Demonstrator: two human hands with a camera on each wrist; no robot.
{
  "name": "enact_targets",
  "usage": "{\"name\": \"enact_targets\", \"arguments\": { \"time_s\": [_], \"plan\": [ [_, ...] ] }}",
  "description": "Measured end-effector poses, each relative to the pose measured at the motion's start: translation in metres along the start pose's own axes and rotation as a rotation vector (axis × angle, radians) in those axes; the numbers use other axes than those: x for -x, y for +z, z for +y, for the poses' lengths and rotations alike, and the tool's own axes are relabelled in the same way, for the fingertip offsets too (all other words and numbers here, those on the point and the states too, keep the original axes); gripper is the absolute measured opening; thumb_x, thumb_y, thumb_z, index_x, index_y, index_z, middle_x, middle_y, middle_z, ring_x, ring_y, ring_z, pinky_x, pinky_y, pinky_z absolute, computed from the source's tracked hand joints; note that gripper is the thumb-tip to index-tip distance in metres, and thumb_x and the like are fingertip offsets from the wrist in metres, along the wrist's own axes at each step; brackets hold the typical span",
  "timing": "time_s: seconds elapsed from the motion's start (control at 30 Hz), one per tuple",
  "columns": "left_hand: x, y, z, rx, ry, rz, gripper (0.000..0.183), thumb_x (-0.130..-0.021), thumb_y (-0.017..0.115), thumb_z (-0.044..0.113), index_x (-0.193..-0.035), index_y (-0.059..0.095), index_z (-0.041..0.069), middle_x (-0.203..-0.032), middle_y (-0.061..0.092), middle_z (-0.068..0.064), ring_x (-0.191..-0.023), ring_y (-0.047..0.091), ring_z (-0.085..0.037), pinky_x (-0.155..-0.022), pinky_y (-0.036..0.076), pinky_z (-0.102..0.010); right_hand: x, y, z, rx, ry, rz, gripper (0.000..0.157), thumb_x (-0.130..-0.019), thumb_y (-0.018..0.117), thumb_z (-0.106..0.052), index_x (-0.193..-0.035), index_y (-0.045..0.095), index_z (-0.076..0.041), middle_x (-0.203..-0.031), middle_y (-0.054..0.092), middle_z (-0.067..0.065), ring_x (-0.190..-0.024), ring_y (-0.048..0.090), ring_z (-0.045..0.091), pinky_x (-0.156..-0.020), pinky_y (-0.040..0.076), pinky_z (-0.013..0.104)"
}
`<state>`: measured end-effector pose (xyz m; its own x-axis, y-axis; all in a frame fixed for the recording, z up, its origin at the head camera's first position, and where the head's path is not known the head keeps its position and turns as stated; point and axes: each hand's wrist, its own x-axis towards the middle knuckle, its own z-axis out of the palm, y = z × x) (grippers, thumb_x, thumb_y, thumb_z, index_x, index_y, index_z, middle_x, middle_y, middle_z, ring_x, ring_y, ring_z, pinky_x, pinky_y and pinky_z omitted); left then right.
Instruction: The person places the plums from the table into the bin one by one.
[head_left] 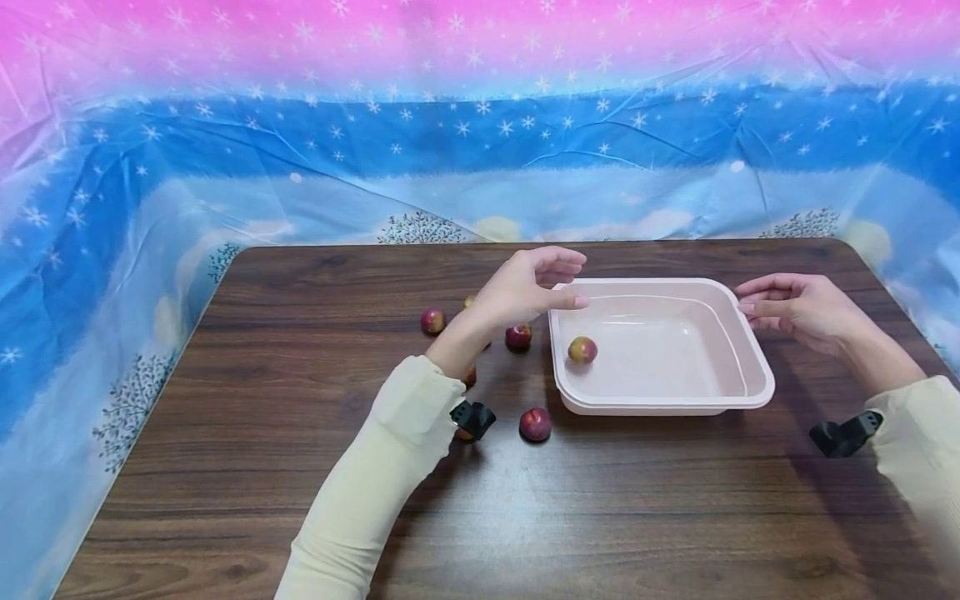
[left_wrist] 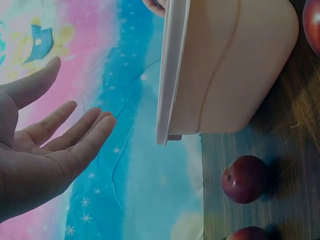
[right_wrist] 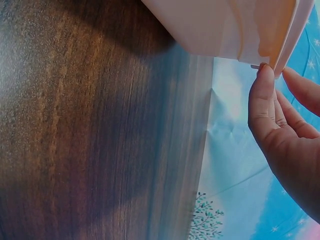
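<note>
A pale pink plastic basin [head_left: 660, 405] stands on the table, with one red-yellow plum [head_left: 582, 350] inside near its left wall. At the basin's far left corner my left hand [head_left: 531, 287] hovers over the rim, its fingers extended and holding nothing; the left wrist view shows a gap between this hand [left_wrist: 60, 135] and the basin wall [left_wrist: 225, 65]. My right hand [head_left: 802, 310] is at the right rim. In the right wrist view, the fingertips of that hand [right_wrist: 287, 130] pinch the rim's corner [right_wrist: 287, 55] from both sides.
Several plums lie left of the basin, among them a red one [head_left: 535, 424] in front, a dark one [head_left: 518, 337] by the wall and another [head_left: 432, 321] farther left. My left forearm partly covers others. A snowflake-patterned cloth [head_left: 480, 125] hangs behind the wooden table [head_left: 262, 400].
</note>
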<state>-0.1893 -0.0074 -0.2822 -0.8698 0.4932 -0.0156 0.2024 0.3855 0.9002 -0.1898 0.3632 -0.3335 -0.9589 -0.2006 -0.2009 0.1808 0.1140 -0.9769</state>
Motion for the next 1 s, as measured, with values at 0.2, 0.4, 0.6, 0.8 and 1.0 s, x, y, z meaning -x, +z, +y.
{"name": "enact_targets", "arguments": {
  "time_s": [0.2,0.4,0.6,0.8,1.0],
  "plan": [
    [0.001,-0.003,-0.003,0.024,0.029,0.001,0.05,-0.081,0.071,0.015,-0.126,0.052,0.008,-0.122,0.056,-0.006,-0.111,0.052,-0.015,-0.095,0.039,-0.027,0.0,0.001,0.0,0.11,0.017,0.046,0.021,-0.084,0.062,0.001,-0.091,0.067,-0.019,-0.083,0.068,0.0,-0.076,0.064,0.012,-0.066,0.053,0.029],
    [0.004,-0.007,-0.006,0.041,0.019,0.002,0.05,-0.081,0.071,0.015,-0.127,0.052,0.009,-0.121,0.056,-0.004,-0.111,0.052,-0.014,-0.092,0.041,-0.024,-0.001,0.001,0.0,0.125,0.023,0.051,0.021,-0.084,0.063,0.0,-0.09,0.067,-0.02,-0.081,0.068,0.001,-0.075,0.064,0.012,-0.065,0.053,0.03],
    [0.007,-0.014,-0.011,0.092,0.024,0.021,0.049,-0.079,0.071,0.009,-0.124,0.053,0.006,-0.118,0.057,-0.008,-0.108,0.053,-0.017,-0.09,0.042,-0.025,0.0,0.001,0.0,0.096,0.012,0.026,0.021,-0.085,0.062,0.001,-0.09,0.067,-0.018,-0.081,0.068,0.002,-0.073,0.064,0.013,-0.064,0.053,0.03],
    [0.011,-0.023,-0.017,0.075,0.014,0.035,0.048,-0.079,0.072,0.008,-0.123,0.054,0.006,-0.117,0.058,-0.008,-0.108,0.053,-0.017,-0.091,0.042,-0.029,0.0,0.002,0.0,0.153,0.024,0.045,0.022,-0.084,0.062,0.0,-0.09,0.067,-0.021,-0.08,0.067,0.001,-0.072,0.064,0.013,-0.064,0.053,0.029],
    [0.017,-0.032,-0.025,0.034,0.01,0.043,0.047,-0.079,0.072,0.011,-0.122,0.055,0.006,-0.116,0.059,-0.009,-0.108,0.054,-0.018,-0.092,0.041,-0.03,0.0,0.002,-0.001,0.153,0.03,0.056,0.019,-0.085,0.063,-0.001,-0.09,0.066,-0.02,-0.08,0.067,0.0,-0.073,0.064,0.013,-0.064,0.053,0.029]
  ]
}}
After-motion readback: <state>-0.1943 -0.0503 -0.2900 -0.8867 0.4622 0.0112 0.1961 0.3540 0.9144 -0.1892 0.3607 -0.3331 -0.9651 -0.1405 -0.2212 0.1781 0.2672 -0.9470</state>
